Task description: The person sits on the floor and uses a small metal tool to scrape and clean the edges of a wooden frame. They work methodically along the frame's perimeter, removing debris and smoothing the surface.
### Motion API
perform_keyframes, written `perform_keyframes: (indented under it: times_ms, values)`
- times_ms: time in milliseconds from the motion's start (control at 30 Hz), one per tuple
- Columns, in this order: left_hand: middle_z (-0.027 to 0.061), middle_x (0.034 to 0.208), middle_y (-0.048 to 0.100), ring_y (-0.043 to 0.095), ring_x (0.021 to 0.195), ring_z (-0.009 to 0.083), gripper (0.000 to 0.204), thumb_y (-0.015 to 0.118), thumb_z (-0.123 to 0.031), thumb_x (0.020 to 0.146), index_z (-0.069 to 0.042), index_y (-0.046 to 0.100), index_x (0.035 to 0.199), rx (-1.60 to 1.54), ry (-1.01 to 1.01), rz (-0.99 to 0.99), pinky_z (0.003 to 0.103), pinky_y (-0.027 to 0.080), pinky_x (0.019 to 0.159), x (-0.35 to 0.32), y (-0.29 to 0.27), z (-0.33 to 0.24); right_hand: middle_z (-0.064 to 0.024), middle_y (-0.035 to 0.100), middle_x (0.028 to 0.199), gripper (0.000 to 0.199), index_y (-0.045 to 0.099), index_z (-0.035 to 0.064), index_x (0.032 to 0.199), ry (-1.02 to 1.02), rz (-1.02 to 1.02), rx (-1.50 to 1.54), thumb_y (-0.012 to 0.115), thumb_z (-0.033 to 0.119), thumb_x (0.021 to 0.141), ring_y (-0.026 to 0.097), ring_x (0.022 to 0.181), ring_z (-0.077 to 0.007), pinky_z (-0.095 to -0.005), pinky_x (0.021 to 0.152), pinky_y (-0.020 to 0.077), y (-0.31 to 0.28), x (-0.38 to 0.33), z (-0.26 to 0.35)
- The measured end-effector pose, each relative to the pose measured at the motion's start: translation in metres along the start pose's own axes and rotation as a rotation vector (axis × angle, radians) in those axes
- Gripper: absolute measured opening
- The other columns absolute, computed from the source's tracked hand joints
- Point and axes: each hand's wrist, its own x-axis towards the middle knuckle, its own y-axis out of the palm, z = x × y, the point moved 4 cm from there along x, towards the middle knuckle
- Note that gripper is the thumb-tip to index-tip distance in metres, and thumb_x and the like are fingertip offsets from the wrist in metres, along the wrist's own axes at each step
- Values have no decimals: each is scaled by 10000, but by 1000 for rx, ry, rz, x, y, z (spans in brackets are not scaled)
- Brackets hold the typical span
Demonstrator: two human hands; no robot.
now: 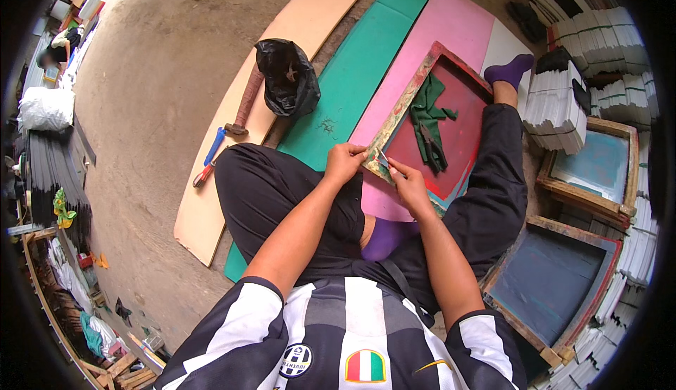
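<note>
- Head view: wooden frame (pixel 402 108) with dark red mesh (pixel 466 98) sits over the pink board (pixel 451 20), in front of the seated person, between the spread legs; presumably placed so its near-left corner falls within reach of both hands.
- Left hand (pixel 343 165): fingers drawn close together at that corner, likely to steady it; whether they pinch something thin, cannot tell.
- Right hand (pixel 409 182): fingers closed round a small blade (pixel 382 158), its tip at the frame's near bar, apparently angled for close control.
- Outstretched right leg runs along the frame's right side, purple-socked foot (pixel 508 72) by the far corner; may help check sliding.
- Green cloth (pixel 428 119) lies on the mesh, clear of the hands.
- Edges: near bar hemmed by hands and lap; right side tight against the leg, with blue-mesh frame (pixel 591 168) and grey-mesh frame (pixel 546 277) beyond it.
- Left is roomier: green board (pixel 373 34), then black bag (pixel 287 80) and hammer-like tool (pixel 248 100), well apart from the blade. Bare floor (pixel 151 108) opens farther left.
</note>
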Motion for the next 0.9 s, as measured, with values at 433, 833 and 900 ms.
perform_keyframes:
  times_ms: [433,833,900]
  values:
    - [171,919,777,753,798,223,277,779,-218,835,-27,796,1036,86,-44,2,345,566,758,-2,-5,1,-245,712,1097,325,689,82,1283,-221,-104,-496,607,196,990,704,1023,-401,-432,886,544,6,-32,23]
    - [181,907,770,755,802,240,219,772,-136,839,-10,790,1018,85,-13,7,357,574,750,-2,-2,4,-296,700,934,366,645,163,1335,-310,-178,-494,558,248,989,683,864,-493,-585,809,536,22,-32,14]
    - [186,908,767,758,811,248,210,774,-129,837,-6,789,1007,89,-9,-4,361,579,752,-3,-3,3,-299,699,941,378,636,151,1352,-214,-114,-606,563,236,991,681,876,-496,-577,809,539,18,-33,20]
